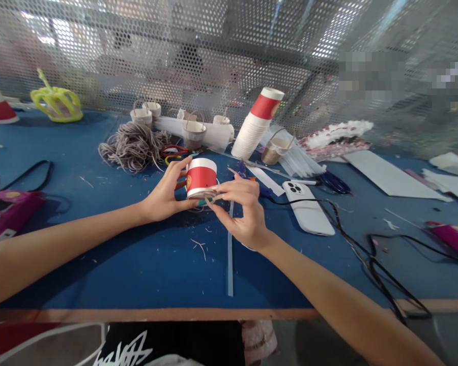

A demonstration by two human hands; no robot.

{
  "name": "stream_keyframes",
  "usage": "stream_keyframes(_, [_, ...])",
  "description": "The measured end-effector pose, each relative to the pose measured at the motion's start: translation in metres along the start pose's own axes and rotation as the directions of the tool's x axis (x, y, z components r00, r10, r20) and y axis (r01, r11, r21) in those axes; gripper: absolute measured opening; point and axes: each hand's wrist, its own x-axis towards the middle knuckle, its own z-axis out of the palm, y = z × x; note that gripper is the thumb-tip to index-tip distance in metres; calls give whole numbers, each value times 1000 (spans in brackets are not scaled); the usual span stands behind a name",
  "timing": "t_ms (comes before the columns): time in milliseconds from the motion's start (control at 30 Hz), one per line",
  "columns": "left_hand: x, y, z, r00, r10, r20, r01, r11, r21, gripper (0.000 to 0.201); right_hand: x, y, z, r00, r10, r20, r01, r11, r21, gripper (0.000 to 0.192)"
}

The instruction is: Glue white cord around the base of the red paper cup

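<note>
- Blue worktable point(145, 264): the whole work area is covered by it; a perforated metal screen point(213, 46) is set along its far edge.
- White sheets point(389, 178): laid flat at the far right of the table, well apart from the hands.
- Stack of paper cups point(256, 124): leaned over, red band uppermost, placed behind and to the right of the hands.
- Bundle of grey cord point(132, 145): heaped at the far left centre, with scissors point(173, 151) just beside it.
- White phone point(308, 207): laid face down to the right of the hands, a black cable point(366, 249) trailing past it.
- Small cup baskets point(194, 133): several finished-looking pieces with wire handles are ranged along the back.
- Red-and-white paper cup point(201, 178): the piece in work, held just above the table at centre, between both hands.
- Left hand point(164, 195): curled round the cup's left side, fingers spread on its wall, the cup steadied.
- Right hand point(242, 211): thumb and forefinger pinched at the cup's lower rim, on what appears to be a thin strip or cord; this cannot be told for certain.
- Clear strip point(230, 264): laid on the table below the hands, running toward the near edge.
- Step judged in hand: a fitting or trim is being worked at the cup's base.
- Next move, as judged: a firm hold by the left hand and a fine, steady pinch by the right are called for.
</note>
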Motion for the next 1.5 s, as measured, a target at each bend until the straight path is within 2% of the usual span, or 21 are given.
stream_keyframes(367, [2,7,0,996,-77,52,81,994,-78,91,3,-2,-2,1000,-24,-10,24,1000,-18,41])
stream_keyframes(567, [4,10,2,990,-91,108,109,978,-178,82,3,-4,-2,999,46,-1,-46,998,48,41])
stream_keyframes(700, [5,12,0,982,-122,141,151,963,-222,77,3,-5,-3,998,68,-19,-67,997,25,37])
stream_keyframes(867, [4,14,-2,976,-67,207,121,958,-260,80,3,-5,-6,992,121,32,-122,992,21,32])
stream_keyframes(1000, [3,13,-1,974,-39,222,99,960,-263,97,2,-3,-6,985,152,78,-156,987,44,36])
stream_keyframes(1100, [3,14,0,969,-58,241,120,961,-251,100,-1,-1,-2,977,175,119,-185,979,86,40])
stream_keyframes(1167, [3,16,1,969,-91,230,146,961,-233,98,-2,1,1,977,174,127,-194,966,171,46])
stream_keyframes(1267, [4,17,1,977,-150,153,179,964,-198,97,1,9,-3,968,173,180,-225,920,322,63])
stream_keyframes(1300, [5,16,1,977,-173,124,195,961,-197,97,3,16,-9,955,184,233,-256,907,334,67])
stream_keyframes(1367, [7,14,-1,971,-225,77,237,940,-246,97,8,34,-27,899,254,358,-351,905,239,68])
stream_keyframes(1433, [10,11,-2,956,-290,42,285,887,-362,93,11,58,-50,807,357,471,-414,910,19,72])
stream_keyframes(1500, [13,7,-4,929,-370,7,325,807,-493,82,11,81,-69,696,532,482,-445,846,-293,71])
